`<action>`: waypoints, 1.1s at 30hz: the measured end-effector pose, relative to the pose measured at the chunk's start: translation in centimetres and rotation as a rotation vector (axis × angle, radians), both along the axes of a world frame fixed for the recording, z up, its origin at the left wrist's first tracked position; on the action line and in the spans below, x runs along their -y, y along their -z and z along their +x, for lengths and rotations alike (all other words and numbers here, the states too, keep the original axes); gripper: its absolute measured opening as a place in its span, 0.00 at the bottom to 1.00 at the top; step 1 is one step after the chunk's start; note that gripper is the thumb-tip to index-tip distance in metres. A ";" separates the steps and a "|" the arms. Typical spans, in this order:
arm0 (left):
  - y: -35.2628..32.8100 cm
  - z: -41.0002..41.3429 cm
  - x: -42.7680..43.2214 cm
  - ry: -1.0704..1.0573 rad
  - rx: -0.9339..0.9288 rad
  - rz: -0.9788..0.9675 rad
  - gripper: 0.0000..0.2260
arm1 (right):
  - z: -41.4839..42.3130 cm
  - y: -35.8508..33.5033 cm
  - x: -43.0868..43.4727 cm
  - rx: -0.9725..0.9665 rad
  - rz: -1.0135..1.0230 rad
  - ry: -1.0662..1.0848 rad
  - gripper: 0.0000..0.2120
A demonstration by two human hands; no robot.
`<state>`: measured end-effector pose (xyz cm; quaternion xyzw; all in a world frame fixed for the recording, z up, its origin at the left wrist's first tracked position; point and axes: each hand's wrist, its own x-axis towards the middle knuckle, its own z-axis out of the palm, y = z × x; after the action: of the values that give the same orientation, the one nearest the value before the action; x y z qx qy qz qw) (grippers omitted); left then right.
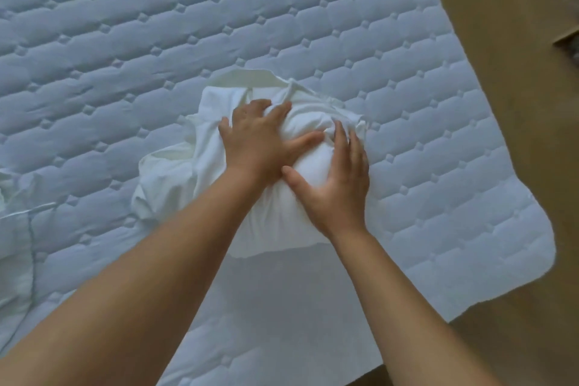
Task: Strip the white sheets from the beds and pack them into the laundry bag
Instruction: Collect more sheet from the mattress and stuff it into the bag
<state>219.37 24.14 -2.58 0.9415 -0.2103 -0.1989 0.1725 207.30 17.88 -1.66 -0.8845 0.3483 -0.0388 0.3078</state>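
Note:
A white sheet [175, 178] lies bunched into a rounded bundle on the quilted mattress [156, 25], near its right corner. My left hand [260, 141] presses flat on top of the bundle, fingers spread. My right hand [338, 178] lies against the bundle's right side, fingers straight and reaching over its top. Loose folds of the sheet spread out to the left and behind my hands. No laundry bag is in view.
Brown floor [513, 103] runs along the right of the bed and past its near corner. More white fabric [18, 191] lies rumpled at the left edge. A dark object [568, 34] sits on the floor at far right.

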 end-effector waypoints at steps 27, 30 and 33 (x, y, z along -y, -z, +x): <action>2.7 1.0 -4.4 -0.709 -0.778 -0.752 0.51 | 5.0 5.7 8.1 -0.082 0.633 0.392 0.67; 3.2 1.8 -3.7 -0.696 -0.792 -0.815 0.41 | 5.3 5.5 8.5 -0.099 0.670 0.375 0.68; 2.9 1.7 -3.2 -0.717 -0.777 -0.733 0.39 | 5.0 5.2 8.9 -0.124 0.718 0.375 0.65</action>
<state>221.09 27.38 -5.51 0.6925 0.1410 -0.3707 0.6026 212.32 8.98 -6.87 -0.6427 0.5128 0.0831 0.5631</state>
